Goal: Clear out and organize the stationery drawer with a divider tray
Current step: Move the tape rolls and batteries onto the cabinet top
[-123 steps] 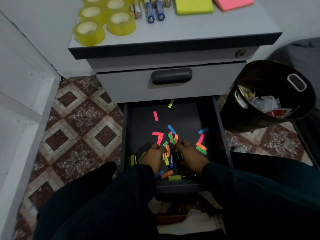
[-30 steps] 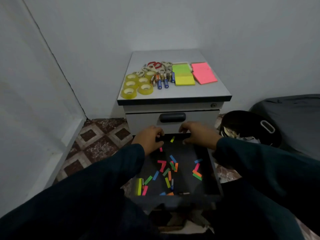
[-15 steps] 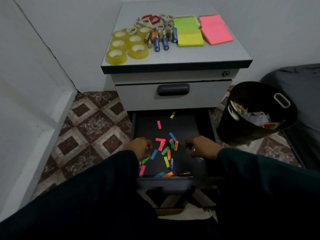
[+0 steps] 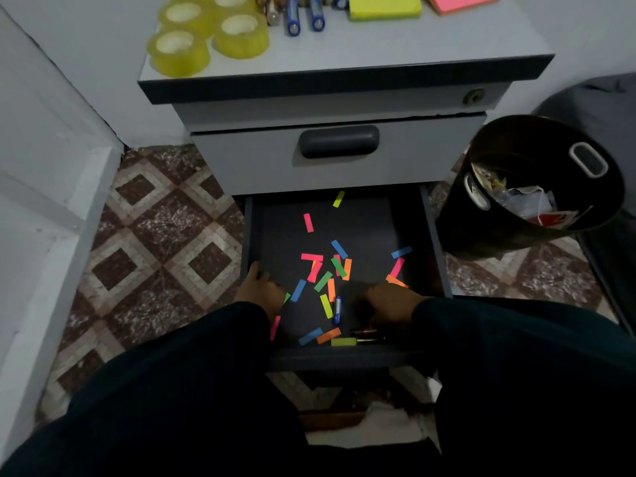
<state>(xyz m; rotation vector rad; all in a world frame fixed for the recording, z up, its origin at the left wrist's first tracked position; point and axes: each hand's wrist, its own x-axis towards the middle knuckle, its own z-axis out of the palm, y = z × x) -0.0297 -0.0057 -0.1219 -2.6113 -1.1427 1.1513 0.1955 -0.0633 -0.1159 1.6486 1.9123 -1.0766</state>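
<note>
The bottom drawer (image 4: 430,235) of the grey cabinet stands pulled out, its dark floor strewn with several coloured paper strips (image 4: 323,270). A blue battery (image 4: 337,309) lies near the front, and a dark battery (image 4: 366,333) lies by the front wall. My left hand (image 4: 260,292) rests low at the drawer's left wall, thumb pointing up along it. My right hand (image 4: 389,301) is inside the drawer at the front right, knuckles up, its fingertips hidden. Neither hand visibly holds anything.
The cabinet top (image 4: 378,43) carries yellow tape rolls (image 4: 179,51), blue batteries (image 4: 292,18), a yellow-green note pad (image 4: 383,6) and a pink pad (image 4: 461,1). A black bin (image 4: 509,201) with trash stands at the right. The upper drawer (image 4: 339,142) is closed. Patterned tile floor lies at the left.
Over the last second both hands came from the drawer's back edge to its front part. In the last half second they spread slightly apart toward the side walls.
</note>
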